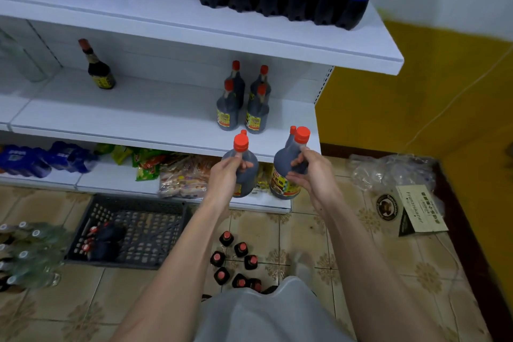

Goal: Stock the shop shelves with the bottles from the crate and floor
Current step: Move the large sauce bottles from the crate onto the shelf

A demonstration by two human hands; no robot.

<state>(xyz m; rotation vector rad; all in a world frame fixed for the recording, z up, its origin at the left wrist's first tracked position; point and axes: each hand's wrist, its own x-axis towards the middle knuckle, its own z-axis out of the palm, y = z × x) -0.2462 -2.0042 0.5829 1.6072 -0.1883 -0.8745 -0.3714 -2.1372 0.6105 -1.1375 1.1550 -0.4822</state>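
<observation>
Fingers: both sets are curled round the necks and shoulders of dark sauce bottles; each hand seems to carry two, a second red cap showing just behind the first.
Left hand (226,172): grasps the left pair (244,172), upright, at centre frame.
Right hand (311,172): grasps the right pair (286,172), tilted slightly left, yellow label facing the camera.
Where they are: in the air just before the front edge of the middle shelf (125,116), not yet on it.
Shelf stock: four matching bottles (243,100) stand just above the hands; bare shelf lies on either side of them.
Step in hand: carrying bottles up to the shelf.
Next move: lift over the lip and set down beside the four, probably without knocking them.
Left to do: small bottles on the floor (238,258) at lower centre, more in the crate (155,230) at lower left.
</observation>
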